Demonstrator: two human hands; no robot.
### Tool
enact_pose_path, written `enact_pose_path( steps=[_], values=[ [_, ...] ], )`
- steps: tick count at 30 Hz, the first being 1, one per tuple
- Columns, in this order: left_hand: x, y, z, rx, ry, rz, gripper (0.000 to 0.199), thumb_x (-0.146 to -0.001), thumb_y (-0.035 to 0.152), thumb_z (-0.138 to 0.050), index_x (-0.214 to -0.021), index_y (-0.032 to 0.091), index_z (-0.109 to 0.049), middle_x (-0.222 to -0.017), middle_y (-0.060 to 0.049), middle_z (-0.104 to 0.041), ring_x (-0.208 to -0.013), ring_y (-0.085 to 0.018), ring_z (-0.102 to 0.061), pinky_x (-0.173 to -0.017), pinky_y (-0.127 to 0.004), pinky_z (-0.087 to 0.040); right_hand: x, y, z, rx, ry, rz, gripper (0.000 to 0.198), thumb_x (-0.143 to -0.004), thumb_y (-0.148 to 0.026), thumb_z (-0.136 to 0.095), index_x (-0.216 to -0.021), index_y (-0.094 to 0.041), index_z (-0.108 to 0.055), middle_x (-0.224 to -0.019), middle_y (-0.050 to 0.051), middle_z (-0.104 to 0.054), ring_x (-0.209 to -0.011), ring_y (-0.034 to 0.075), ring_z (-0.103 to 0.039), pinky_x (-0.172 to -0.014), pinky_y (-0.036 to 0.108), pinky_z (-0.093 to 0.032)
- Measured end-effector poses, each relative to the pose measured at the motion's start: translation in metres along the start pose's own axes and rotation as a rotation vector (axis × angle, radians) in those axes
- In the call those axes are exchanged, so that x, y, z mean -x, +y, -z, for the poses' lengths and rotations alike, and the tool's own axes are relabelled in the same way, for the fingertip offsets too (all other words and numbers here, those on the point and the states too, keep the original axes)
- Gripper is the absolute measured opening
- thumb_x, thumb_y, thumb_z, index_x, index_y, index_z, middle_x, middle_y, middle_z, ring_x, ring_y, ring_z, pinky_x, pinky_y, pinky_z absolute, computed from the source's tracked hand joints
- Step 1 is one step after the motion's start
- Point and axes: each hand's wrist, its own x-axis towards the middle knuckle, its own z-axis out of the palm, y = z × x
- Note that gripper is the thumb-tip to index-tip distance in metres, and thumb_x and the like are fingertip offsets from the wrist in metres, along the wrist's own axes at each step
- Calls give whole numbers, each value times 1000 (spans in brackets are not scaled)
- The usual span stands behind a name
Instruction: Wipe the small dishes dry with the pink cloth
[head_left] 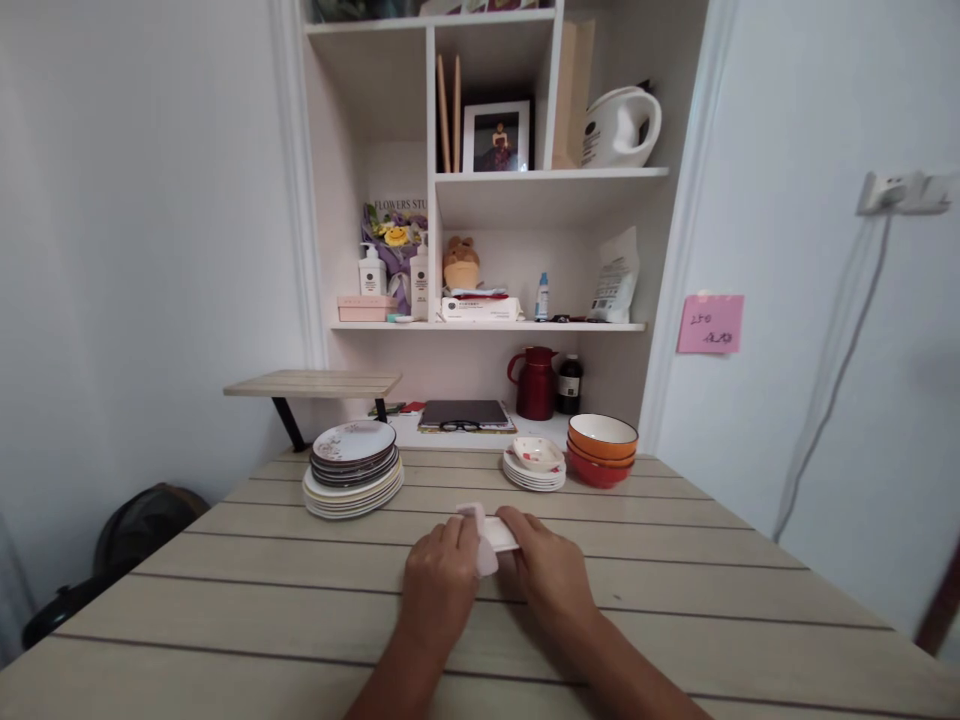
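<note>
Near the middle of the table, my left hand [441,578] is closed around a pale pink cloth [486,558], whose loose ends stick out above and beside the fingers. My right hand [553,568] grips a small white dish [501,534] by its right side, thumb on top. The cloth lies against the left part of the dish, and that part is hidden behind it and my fingers. The dish is seen at a shallow angle, so its full shape is unclear.
Behind my hands on the slatted table [300,600] stand a stack of plates [354,478] on the left, a stack of small dishes [534,466], and orange and red bowls [601,452]. Farther back are a laptop [463,412], glasses [459,426], a red jug [535,384] and a dark bottle [570,384].
</note>
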Motion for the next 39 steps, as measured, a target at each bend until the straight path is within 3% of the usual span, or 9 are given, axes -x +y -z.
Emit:
enact_pose_path(
  steps=[6, 10, 15, 21, 24, 29, 34, 36, 39],
  values=[
    [-4, 0, 1, 198, -68, 289, 31, -77, 19, -69, -106, 22, -60, -96, -3, -65, -88, -22, -62, -71, -29, -44, -1, 5, -8, -470, -32, -1, 29, -91, -26, -38, -105, -24, -63, -84, 3, -72, -70, 20, -63, -64, 27, -45],
    [-5, 0, 3, 280, -109, 364, 32, -76, 20, -69, -106, 23, -59, -100, -3, -66, -94, -22, -62, -75, -29, -43, 0, 7, -15, -683, -12, 1, 38, -93, -46, -38, -105, -21, -64, -88, 6, -71, -71, 21, -63, -61, 28, -49],
    [-6, 4, 5, 383, -100, 433, 31, -76, 18, -66, -106, 24, -60, -103, -2, -67, -98, -21, -62, -78, -27, -42, 2, 6, -16, -895, -31, -65, 40, -91, -52, -43, -105, -20, -63, -87, 6, -68, -71, 21, -60, -58, 29, -52],
    [-10, 8, 5, 482, -141, 598, 19, -88, 29, -54, -105, 25, -63, -96, -2, -71, -86, -19, -65, -70, -26, -40, 3, -10, -17, -1230, 3, -221, 39, -87, -54, -52, -104, -21, -63, -96, 7, -67, -72, 21, -62, -55, 31, -55],
    [-8, 10, -1, 536, -205, 583, 33, -96, 42, -40, -102, 24, -66, -89, -4, -73, -81, -19, -67, -67, -26, -40, 1, -16, -17, -1366, 33, -315, 34, -88, -50, -54, -105, -21, -60, -95, 6, -68, -66, 19, -64, -55, 31, -54],
    [-4, 8, -6, 600, -171, 516, 37, -96, 44, -37, -101, 24, -68, -88, -4, -73, -82, -19, -67, -69, -25, -42, -1, -14, -17, -1400, -20, -328, 37, -85, -50, -58, -105, -19, -61, -88, 7, -70, -62, 20, -65, -52, 31, -53],
    [-3, 1, -7, 522, -96, 498, 32, -96, 41, -40, -101, 23, -67, -88, -4, -73, -82, -19, -67, -70, -25, -44, -2, -5, -28, -1312, -102, -325, 40, -79, -52, -64, -95, -15, -65, -77, 7, -70, -64, 21, -64, -55, 33, -54],
    [-2, -2, -9, 462, -53, 446, 29, -96, 31, -41, -108, 22, -65, -96, -5, -72, -88, -18, -67, -74, -25, -45, -4, -1, -31, -1236, -51, -304, 39, -76, -49, -68, -96, -16, -63, -82, 7, -70, -67, 22, -64, -57, 33, -54],
    [1, -6, -11, 295, -6, 314, 36, -87, 13, -48, -121, 19, -59, -106, -7, -70, -94, -19, -66, -79, -28, -47, -6, 3, -30, -1104, 107, -273, 44, -77, -42, -66, -112, -18, -56, -86, 6, -71, -67, 21, -64, -60, 34, -54]
  ],
)
